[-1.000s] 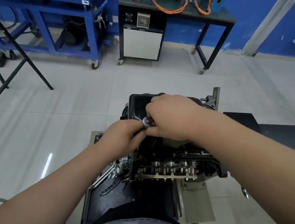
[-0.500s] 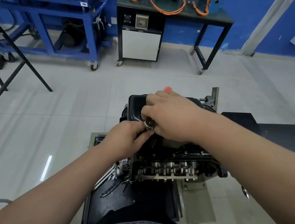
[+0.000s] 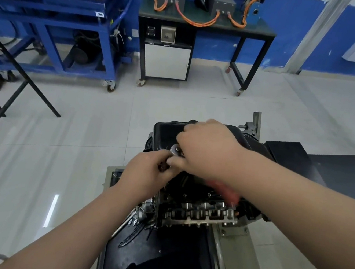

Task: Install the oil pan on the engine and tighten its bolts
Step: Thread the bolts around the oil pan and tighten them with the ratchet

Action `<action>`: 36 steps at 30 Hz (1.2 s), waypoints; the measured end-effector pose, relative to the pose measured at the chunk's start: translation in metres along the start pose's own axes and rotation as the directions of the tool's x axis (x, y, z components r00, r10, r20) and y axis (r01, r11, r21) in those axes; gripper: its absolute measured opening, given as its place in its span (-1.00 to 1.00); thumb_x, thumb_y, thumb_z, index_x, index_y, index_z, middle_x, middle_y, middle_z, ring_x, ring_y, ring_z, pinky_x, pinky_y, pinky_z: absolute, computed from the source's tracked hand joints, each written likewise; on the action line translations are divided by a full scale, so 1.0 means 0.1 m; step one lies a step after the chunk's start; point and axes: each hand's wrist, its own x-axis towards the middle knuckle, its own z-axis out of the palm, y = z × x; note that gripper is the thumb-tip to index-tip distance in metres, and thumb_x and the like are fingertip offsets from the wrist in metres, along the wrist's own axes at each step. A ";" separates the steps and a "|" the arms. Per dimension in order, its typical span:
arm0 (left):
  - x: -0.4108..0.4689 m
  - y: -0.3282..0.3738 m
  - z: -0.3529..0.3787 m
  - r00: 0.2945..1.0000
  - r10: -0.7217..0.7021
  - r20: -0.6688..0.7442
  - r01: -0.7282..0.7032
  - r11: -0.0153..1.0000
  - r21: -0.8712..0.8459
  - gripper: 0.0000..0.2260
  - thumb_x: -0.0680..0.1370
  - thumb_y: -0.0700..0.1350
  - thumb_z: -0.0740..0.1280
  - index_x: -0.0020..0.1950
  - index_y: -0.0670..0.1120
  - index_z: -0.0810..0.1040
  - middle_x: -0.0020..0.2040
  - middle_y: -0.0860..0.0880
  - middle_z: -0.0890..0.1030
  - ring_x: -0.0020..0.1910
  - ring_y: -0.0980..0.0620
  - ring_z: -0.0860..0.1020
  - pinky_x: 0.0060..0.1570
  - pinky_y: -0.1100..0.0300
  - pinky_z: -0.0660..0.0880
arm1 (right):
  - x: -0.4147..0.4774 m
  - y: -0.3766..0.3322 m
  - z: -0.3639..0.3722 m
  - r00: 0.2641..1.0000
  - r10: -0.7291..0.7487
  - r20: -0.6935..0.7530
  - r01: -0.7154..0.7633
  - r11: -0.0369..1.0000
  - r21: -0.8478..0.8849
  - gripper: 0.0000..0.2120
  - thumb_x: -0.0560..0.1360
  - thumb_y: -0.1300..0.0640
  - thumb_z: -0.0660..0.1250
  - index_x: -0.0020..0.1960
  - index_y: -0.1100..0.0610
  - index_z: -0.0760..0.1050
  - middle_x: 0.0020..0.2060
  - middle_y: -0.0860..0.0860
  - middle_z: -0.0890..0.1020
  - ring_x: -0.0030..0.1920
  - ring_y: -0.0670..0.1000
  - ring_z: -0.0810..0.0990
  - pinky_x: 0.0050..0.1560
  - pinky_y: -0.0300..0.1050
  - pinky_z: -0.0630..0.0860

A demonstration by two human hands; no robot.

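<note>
The engine (image 3: 198, 212) sits on a stand in front of me, with the black oil pan (image 3: 165, 133) on top of it. At the pan's near left edge stands a ratchet; its shiny head (image 3: 176, 150) shows between my hands. My right hand (image 3: 208, 146) grips the ratchet just behind the head. The red handle (image 3: 224, 190) is blurred and points back under my right wrist. My left hand (image 3: 147, 175) pinches the socket part just below the head. The bolt itself is hidden by my fingers.
Loose tools (image 3: 130, 228) lie on the black stand base (image 3: 158, 254) left of the engine. A dark table (image 3: 345, 171) stands at the right. Farther off are a blue cart (image 3: 51, 31), a black bench (image 3: 206, 25) and slanted black stand legs (image 3: 23, 77).
The ratchet's red handle has swung from beyond my right hand round toward me, under my right wrist. My right hand turned with it. My left hand stayed at the ratchet head.
</note>
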 end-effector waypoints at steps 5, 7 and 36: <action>-0.01 -0.04 0.01 0.997 0.069 0.044 -0.067 0.997 -0.038 -0.65 0.52 -0.06 0.27 -0.42 0.13 0.22 -0.50 0.10 0.39 -0.50 0.13 0.32 -0.48 0.26 0.18 | 0.03 -0.01 0.00 0.999 -0.009 0.043 0.005 0.996 0.086 -0.70 0.46 -0.19 0.20 -0.22 0.05 0.46 -0.24 -0.03 0.46 -0.16 0.06 0.51 -0.29 -0.09 0.34; -0.03 -0.05 -0.04 0.985 0.142 0.097 -0.140 0.990 -0.026 -0.71 0.54 0.01 0.23 -0.35 0.17 0.25 -0.45 0.16 0.43 -0.47 0.17 0.35 -0.49 0.33 0.16 | 0.04 0.10 -0.01 0.984 -0.164 0.073 0.157 0.983 0.092 -0.79 0.46 -0.06 0.24 0.03 0.00 0.48 -0.04 -0.02 0.47 0.03 0.05 0.46 -0.03 -0.03 0.39; 0.06 -0.03 0.01 0.998 -0.057 0.025 0.059 0.994 -0.091 -0.81 0.37 0.19 0.18 -0.40 0.16 0.33 -0.44 0.18 0.46 -0.47 0.12 0.34 -0.49 0.24 0.23 | 0.08 -0.01 -0.03 0.998 -0.067 -0.021 0.066 0.997 -0.049 -0.69 0.48 -0.18 0.18 -0.25 0.04 0.43 -0.24 -0.02 0.52 -0.27 0.02 0.48 -0.26 -0.10 0.28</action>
